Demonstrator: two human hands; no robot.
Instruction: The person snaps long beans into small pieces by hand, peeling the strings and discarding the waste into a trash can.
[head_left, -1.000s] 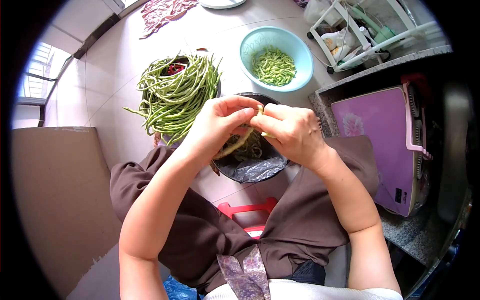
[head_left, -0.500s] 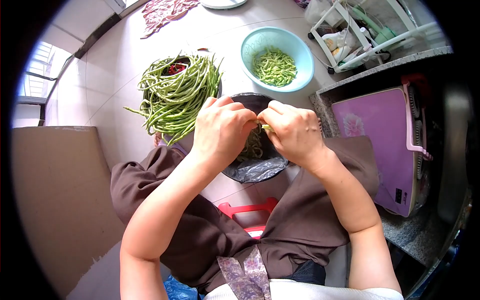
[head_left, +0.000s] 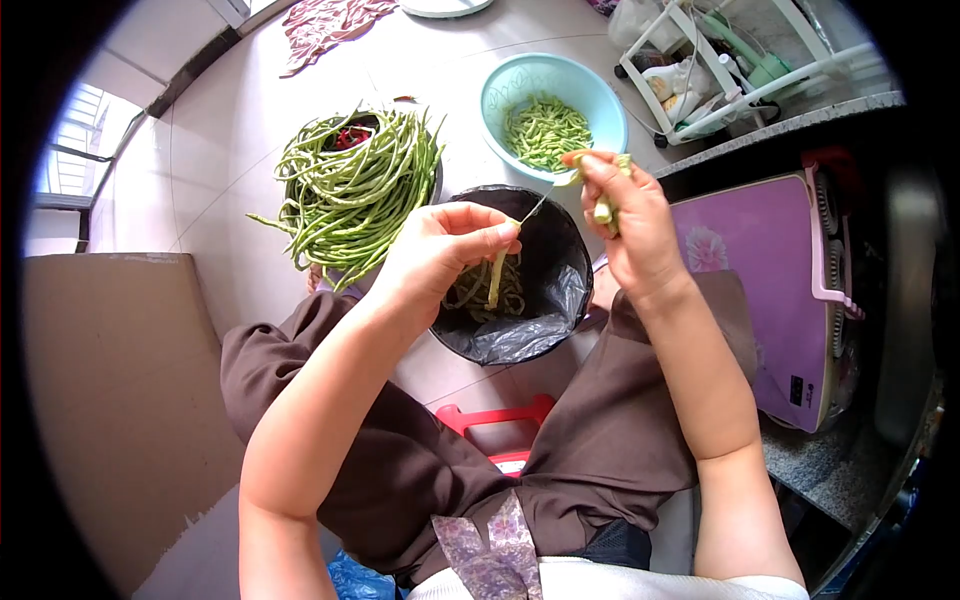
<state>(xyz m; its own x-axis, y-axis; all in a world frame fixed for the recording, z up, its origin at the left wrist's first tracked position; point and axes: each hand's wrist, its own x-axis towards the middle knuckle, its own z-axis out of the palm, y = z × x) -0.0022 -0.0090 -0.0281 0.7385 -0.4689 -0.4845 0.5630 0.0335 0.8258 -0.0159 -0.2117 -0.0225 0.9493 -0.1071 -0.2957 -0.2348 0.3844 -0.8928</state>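
Over the left part of a black-lined bin (head_left: 560, 240), my left hand (head_left: 450, 245) pinches a thin pale bean strip (head_left: 496, 275) that hangs down. My right hand (head_left: 632, 225) is closed around short green bean pieces (head_left: 604, 210), above and right of the bin, near the rim of a light blue basin (head_left: 616, 130). Cut bean pieces (head_left: 548, 135) lie in the basin. Stringy scraps (head_left: 480, 295) lie inside the bin. A heap of long green beans (head_left: 350, 200) stands on the left, with something red at its top.
A red plastic stool (head_left: 495, 418) is between my knees. On the right stand a purple panel (head_left: 755, 290) and a stone ledge (head_left: 820, 470). A white rack (head_left: 700, 70) is at the upper right, cardboard (head_left: 120, 400) at the left, and a patterned cloth (head_left: 325, 30) at the top.
My hands have moved apart. The right one has gone up and right with the bean pieces, and a strip now hangs from my left fingers over the bin.
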